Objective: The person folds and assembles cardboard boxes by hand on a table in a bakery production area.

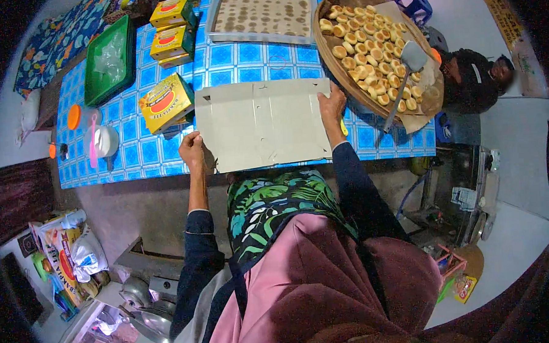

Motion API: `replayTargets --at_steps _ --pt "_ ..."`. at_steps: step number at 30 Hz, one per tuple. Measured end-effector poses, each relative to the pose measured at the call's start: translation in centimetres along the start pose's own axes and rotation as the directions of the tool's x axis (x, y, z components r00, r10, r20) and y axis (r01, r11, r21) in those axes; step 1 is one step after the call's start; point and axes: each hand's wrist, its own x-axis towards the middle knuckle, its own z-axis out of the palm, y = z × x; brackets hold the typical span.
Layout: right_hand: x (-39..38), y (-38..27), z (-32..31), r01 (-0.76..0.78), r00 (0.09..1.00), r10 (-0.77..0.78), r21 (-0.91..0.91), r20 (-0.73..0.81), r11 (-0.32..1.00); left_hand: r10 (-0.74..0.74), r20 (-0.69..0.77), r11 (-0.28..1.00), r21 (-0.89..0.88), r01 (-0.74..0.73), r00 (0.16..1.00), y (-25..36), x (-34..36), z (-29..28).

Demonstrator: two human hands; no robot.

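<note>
A flat, unfolded cardboard box blank [263,126] is held level over the near edge of the table, its plain greyish inner side up, with fold lines and small slots. My left hand [192,152] pinches its left edge near the lower corner. At the right edge, my right hand [332,111] grips it near the upper corner, thumb on top. Just beyond my left hand lies a yellow printed box [166,104]. Close to my right hand stands a big round woven tray [337,70] of small round browned pastries [367,51].
A metal spatula [413,56] rests on the pastry tray. Stacked yellow boxes [172,42], a green tray [88,87] and a paper-lined clear plastic tray [213,34] stand farther back on the blue checked tablecloth [145,155]. A white tub [106,141] sits left. Another person [474,80] is at right.
</note>
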Motion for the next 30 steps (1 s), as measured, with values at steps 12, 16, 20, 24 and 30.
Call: replayTargets --at_steps 12,16,20,24,30 --pt "0.6 0.5 -1.6 0.168 0.978 -0.149 -0.124 0.145 0.978 0.435 0.561 0.662 0.331 -0.672 0.704 8.1 -1.9 22.1" --pt "0.3 -0.7 -2.0 0.264 0.965 -0.261 -0.109 0.036 0.958 0.293 0.688 0.538 0.455 -0.710 0.664 8.2 -0.4 24.6" --pt "0.2 -1.1 -2.5 0.212 0.977 -0.211 0.154 -0.022 0.965 0.337 0.672 0.560 0.420 -0.714 0.660 7.3 -0.2 24.9" --pt "-2.2 -3.5 -4.3 0.039 0.999 -0.044 0.423 0.004 0.905 0.300 0.537 0.778 0.340 -0.528 0.788 7.5 -0.9 23.4" --pt "-3.8 -7.7 -9.1 0.170 0.985 -0.129 0.514 -0.114 0.841 -0.299 0.390 0.907 -0.168 0.387 0.871 13.8 -5.7 21.3"
